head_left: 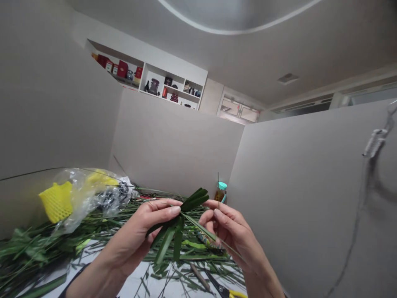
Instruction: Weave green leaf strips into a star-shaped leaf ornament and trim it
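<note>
In front of me, my left hand (145, 225) pinches a woven bundle of long green leaves (194, 200) between thumb and fingers. Folded leaf loops stick up from the pinch, and loose leaf ends (167, 244) fan out below it. My right hand (228, 223) is close by on the right, its index fingertip near the upper loops. Thumb and finger there are closed on a thin dark strand (218, 188) that stands upright. A narrow leaf strip (201, 228) runs from the bundle down across the right fingers.
Cut leaves (124, 219) cover much of the white table. Pliers with yellow handles (221, 287) lie at the front beside a brown stick (200, 277). A clear plastic bag (93, 194) and yellow foam netting (57, 201) sit left. Behind my right hand stands a turquoise-lidded bottle (222, 186). Grey partitions (176, 145) surround the table.
</note>
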### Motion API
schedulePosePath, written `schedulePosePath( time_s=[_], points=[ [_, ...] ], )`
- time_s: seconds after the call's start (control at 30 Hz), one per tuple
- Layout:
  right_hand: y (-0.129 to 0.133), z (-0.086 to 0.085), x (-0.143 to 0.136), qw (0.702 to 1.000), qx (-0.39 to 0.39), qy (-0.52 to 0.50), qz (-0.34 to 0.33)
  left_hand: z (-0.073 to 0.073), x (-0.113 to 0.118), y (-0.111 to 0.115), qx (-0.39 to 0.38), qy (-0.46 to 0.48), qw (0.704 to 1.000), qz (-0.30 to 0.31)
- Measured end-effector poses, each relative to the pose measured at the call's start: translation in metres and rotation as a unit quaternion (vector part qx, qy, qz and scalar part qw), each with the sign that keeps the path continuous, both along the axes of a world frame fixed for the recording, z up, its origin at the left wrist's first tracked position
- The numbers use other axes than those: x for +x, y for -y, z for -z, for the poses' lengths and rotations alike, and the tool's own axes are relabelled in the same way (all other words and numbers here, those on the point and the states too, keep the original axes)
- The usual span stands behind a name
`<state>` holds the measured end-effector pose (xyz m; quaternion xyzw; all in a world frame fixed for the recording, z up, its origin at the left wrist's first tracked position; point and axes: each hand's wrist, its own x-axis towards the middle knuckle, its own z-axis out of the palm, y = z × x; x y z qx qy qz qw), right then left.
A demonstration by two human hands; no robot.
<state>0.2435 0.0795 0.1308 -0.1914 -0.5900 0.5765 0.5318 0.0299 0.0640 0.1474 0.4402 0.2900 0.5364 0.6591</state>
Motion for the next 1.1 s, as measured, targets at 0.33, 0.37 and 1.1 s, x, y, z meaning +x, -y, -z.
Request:
schedulePosePath(
  time_s=[0.33, 0.37, 1.1],
  points=[
    [0.021, -0.009, 0.012, 0.989, 0.045, 0.135, 0.051, 0.013, 0.015, -0.002, -0.013, -0.074, 0.997, 0.001],
    [0.023, -0.01, 0.011, 0.984, 0.058, 0.152, 0.071, 0.013, 0.015, -0.002, -0.01, -0.08, 0.997, 0.0],
    [0.017, -0.005, -0.015, 0.966, 0.082, 0.105, 0.22, 0.009, 0.027, 0.007, 0.024, -0.114, 0.993, -0.011]
  ],
)
